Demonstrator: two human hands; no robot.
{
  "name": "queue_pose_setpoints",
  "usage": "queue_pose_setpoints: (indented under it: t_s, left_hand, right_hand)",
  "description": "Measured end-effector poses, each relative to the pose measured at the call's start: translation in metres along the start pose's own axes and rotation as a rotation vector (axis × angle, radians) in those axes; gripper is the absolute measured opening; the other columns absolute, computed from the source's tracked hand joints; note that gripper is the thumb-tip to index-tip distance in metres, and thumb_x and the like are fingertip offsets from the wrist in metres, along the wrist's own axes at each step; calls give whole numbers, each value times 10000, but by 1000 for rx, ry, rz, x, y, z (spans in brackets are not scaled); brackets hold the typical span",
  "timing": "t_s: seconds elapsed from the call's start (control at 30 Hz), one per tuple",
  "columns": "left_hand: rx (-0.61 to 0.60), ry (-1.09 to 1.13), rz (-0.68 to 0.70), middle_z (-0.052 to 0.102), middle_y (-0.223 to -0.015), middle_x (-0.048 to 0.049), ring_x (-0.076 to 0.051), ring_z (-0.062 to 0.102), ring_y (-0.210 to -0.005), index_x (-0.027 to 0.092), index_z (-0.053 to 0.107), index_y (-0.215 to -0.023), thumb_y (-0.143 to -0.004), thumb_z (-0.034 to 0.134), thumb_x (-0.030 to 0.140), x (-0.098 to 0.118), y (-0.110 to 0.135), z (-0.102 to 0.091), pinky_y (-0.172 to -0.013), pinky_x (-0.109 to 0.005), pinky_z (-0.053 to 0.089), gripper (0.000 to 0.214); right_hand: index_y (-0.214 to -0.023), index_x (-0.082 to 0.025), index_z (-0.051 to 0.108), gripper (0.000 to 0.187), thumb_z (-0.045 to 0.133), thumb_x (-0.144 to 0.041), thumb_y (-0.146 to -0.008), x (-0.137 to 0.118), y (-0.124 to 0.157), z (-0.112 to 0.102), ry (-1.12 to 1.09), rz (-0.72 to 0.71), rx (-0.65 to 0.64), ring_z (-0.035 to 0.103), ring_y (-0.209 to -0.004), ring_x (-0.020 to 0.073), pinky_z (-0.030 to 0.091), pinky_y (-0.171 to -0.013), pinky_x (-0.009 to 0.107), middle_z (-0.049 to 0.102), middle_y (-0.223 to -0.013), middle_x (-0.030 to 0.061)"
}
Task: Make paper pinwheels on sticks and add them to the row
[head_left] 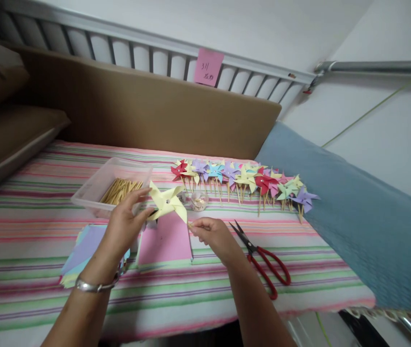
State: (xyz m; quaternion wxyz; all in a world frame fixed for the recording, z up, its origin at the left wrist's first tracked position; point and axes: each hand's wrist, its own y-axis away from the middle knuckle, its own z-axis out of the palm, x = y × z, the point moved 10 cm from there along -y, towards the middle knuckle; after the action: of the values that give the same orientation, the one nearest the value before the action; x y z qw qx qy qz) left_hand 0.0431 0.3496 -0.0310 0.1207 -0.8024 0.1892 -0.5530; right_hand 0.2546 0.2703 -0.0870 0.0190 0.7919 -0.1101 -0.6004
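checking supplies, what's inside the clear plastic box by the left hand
Inside the clear plastic box lie many thin wooden sticks, heaped together. The left hand covers its near right corner, so anything there is hidden, as is whatever lies beneath the top sticks.

Saw a pink note with dark handwriting on a pale slatted rail, and in front of that rail a brown board standing upright behind a striped cloth. Noticed brown bundles stacked at far left, blue fabric to the right, and a green cord slanting up toward a grey pipe.
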Motion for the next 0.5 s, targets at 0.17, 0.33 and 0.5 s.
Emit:
queue_pose_setpoints:
  t_s: [0.17,0.33,0.5]
  left_hand:
    - [-37,17,18,665,-968,-55,-235,593,-989,217,685,-849,-708,669,296,-4,-3,1,-915,-395,416,162]
    - [-60,101,-20,658,-810,-37,-208,600,-822,208,663,-663,-698,684,306,-4,-1,7,-785,-349,440,106]
    - [-96,310,-285,662,-727,-35,-172,583,-672,180,656,-690,-712,676,346,-16,10,30,-640,-301,438,168]
  right_hand:
    - [-680,-164,684,186,644,-340,-725,-5,3,0,22,-35,-25,435,-550,112,321,-514,235,518,-568,-15]
    - [-682,-166,681,170,647,-326,-724,-4,2,3,10,-34,-35,428,-550,105,317,-518,233,516,-577,-20]
    - [-697,-174,681,146,649,-316,-718,-2,1,3,-27,-12,3,418,-531,100,321,-516,236,518,-573,-31]
